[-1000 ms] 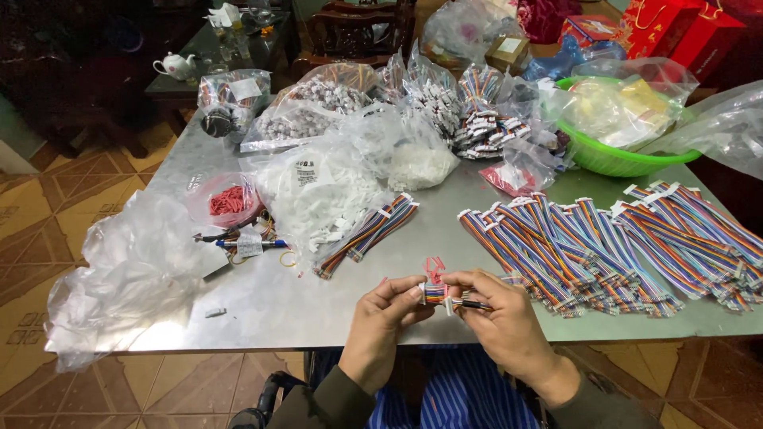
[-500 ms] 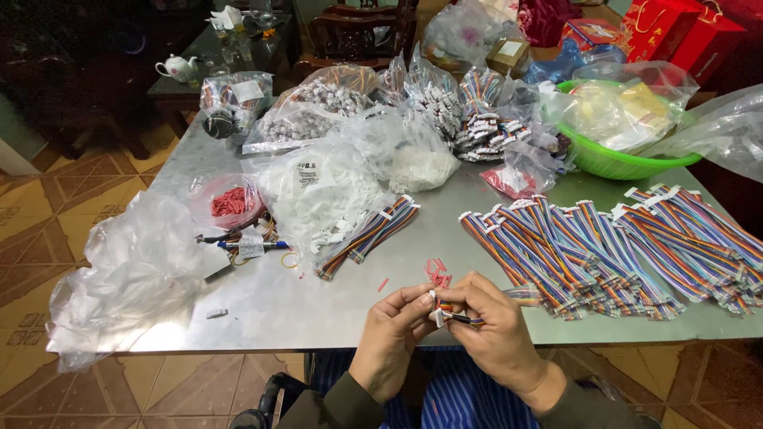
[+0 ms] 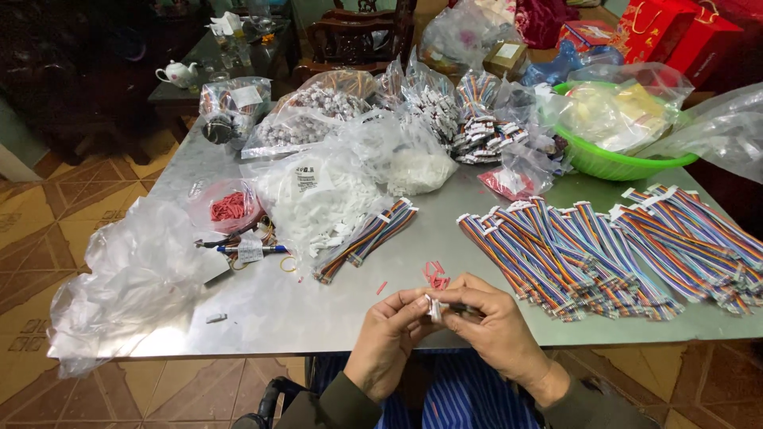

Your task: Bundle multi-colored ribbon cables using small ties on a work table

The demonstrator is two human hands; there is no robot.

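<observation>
My left hand (image 3: 391, 340) and my right hand (image 3: 494, 324) meet over the near edge of the steel table (image 3: 286, 306). Together they pinch a small white connector (image 3: 434, 308) with thin wires; most of it is hidden by my fingers. Just beyond my hands lies a little heap of small red pieces (image 3: 435, 274). To the right, rainbow ribbon cables (image 3: 604, 246) with white ends lie in rows. A smaller bundle of rainbow cables (image 3: 367, 236) lies left of centre.
A clear bag of red pieces (image 3: 230, 206), empty plastic bags (image 3: 135, 274), bags of white connectors (image 3: 318, 199), a green basin (image 3: 612, 163) and red boxes (image 3: 675, 36) crowd the table's back. A teapot (image 3: 176, 73) stands on a dark side table. Tiled floor surrounds.
My hands have slid slightly down and toward the table's near edge, still working the same small connector. The red pieces now lie apart from my fingers on the table.
</observation>
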